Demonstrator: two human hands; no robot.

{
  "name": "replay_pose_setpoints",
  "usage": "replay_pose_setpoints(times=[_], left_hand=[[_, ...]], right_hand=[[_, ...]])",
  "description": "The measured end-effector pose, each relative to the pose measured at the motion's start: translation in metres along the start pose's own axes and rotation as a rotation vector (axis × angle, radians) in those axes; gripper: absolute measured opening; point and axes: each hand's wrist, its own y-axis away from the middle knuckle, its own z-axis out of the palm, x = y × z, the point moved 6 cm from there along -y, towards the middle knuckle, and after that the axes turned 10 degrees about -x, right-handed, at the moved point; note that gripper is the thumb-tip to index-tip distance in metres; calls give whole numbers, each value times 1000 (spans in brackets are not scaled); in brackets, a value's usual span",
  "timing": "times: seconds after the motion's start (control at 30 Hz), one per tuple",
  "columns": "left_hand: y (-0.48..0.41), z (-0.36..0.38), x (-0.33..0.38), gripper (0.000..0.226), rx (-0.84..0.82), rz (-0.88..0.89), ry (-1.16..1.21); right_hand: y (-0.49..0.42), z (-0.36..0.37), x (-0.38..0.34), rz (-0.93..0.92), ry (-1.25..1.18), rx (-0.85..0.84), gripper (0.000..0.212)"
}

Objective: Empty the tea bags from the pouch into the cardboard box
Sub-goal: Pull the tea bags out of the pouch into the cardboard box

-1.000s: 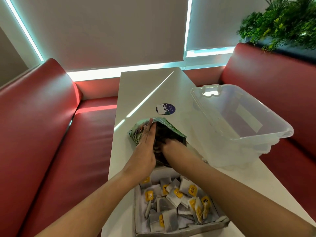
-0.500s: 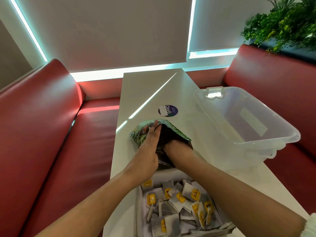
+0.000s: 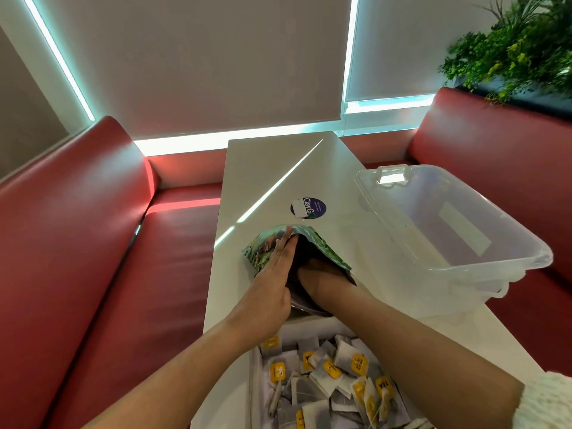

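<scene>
Head view: a white table runs away from the camera between two red benches. The pouch, printed in green with a dark lining, lies on the table near its middle, with its open mouth facing the camera and just beyond the far wall of the cardboard box. The left hand lies along the left outer face of the pouch with its fingers straight and close together, pressing flat against the printed film. Its thumb is not visible, so a pinch on the mouth edge cannot be confirmed. The right hand is inserted into the pouch mouth up to the knuckles. Its fingers are hidden by the lining, so their spread and whatever they hold cannot be determined. The cardboard box stands at the near end of the table, under both forearms, and is cut off by the lower frame edge. It contains a loose pile of tea bags, white sachets with yellow tags. A clear plastic bin stands at the right edge of the table, beside the pouch but apart from it. A round dark sticker lies flat on the table beyond the pouch. A white knitted sleeve covers the right forearm at the lower right corner. A green plant stands behind the right bench.
</scene>
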Motion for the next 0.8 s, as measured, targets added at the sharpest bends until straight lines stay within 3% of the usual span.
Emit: replay_pose_setpoints(times=[0.13, 0.3, 0.5, 0.67, 0.8], left_hand=[[0, 1, 2, 84, 12, 13, 0], [-5, 2, -3, 89, 19, 23, -38], [-13, 0, -14, 85, 21, 24, -115], [-16, -3, -17, 84, 28, 13, -124], [-16, -6, -21, 83, 38, 11, -125]], right_hand=[[4, -3, 5, 31, -77, 26, 32], [17, -6, 3, 16, 112, 104, 23], [89, -7, 9, -273, -25, 607, 14], [134, 9, 17, -412, -162, 639, 14], [146, 32, 21, -500, -106, 485, 19]])
